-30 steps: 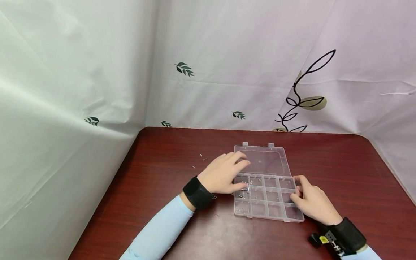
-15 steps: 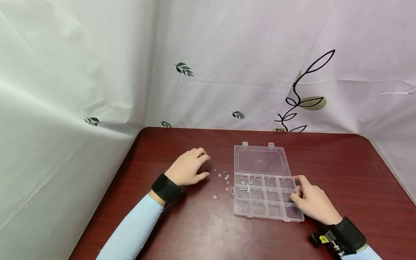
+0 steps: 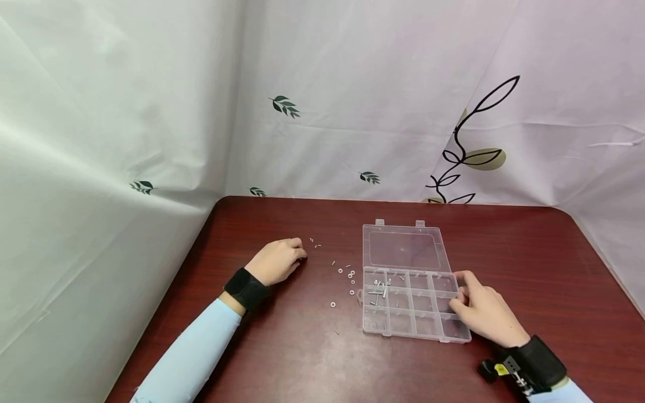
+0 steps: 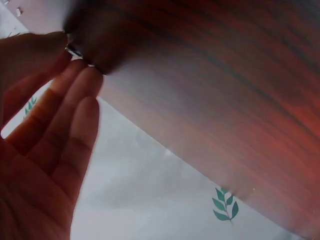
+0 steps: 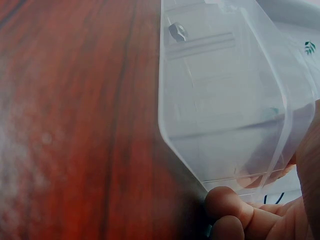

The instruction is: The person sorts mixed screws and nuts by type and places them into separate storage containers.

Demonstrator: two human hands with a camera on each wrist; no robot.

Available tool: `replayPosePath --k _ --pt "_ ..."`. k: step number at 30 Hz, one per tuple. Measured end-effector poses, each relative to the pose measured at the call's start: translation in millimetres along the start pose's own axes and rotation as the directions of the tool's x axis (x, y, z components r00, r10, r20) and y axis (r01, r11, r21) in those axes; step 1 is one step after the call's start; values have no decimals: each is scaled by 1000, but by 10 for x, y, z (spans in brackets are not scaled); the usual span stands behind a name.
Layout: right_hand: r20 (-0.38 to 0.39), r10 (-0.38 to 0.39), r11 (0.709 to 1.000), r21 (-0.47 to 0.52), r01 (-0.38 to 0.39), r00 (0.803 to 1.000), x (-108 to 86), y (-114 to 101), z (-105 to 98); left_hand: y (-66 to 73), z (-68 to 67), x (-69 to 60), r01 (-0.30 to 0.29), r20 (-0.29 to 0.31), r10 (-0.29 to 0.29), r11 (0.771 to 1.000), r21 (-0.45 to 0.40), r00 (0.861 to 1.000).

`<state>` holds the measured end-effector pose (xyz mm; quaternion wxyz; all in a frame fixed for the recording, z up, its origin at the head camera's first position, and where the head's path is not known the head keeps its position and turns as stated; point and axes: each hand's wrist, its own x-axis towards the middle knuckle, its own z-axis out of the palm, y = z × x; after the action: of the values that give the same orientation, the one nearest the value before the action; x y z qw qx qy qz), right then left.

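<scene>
On the left part of the table, my left hand [image 3: 276,262] has its fingertips down on the surface. The left wrist view shows thumb and fingers pinching a small metal screw [image 4: 73,50], mostly hidden by the fingertips. My right hand [image 3: 489,313] grips the right side of a clear plastic compartment box [image 3: 425,327], thumb and fingers at its edge. The lid [image 3: 403,249] lies folded back, away from the person. Screws [image 3: 377,293] and nuts lie in the left compartments. Through the wall in the right wrist view, a nut [image 5: 177,32] shows.
Between the left hand and the box lie several white washers [image 3: 350,275] and small screws [image 3: 333,262]. More tiny screws [image 3: 312,240] are just beyond the left fingertips. One screw [image 3: 337,332] lies nearer the front. A pale curtain [image 3: 322,112] hangs behind the brown table [image 3: 302,358].
My left hand has moved from above the box's left compartments leftward to the table, and its fingers have closed together. The right hand and the box have stayed in place.
</scene>
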<state>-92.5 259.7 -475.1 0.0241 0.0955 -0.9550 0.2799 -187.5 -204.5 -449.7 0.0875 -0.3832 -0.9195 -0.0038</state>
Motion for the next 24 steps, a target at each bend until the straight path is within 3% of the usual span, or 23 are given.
replayPosePath --k 8,24 --pt "6 -2 1000 2 2 1000 24 -11 -18 23 -24 47 -34 -44 37 996 77 998" --pt "-5 -6 1000 2 6 1000 -1 -26 -22 19 52 182 -24 -18 24 1000 -10 1000"
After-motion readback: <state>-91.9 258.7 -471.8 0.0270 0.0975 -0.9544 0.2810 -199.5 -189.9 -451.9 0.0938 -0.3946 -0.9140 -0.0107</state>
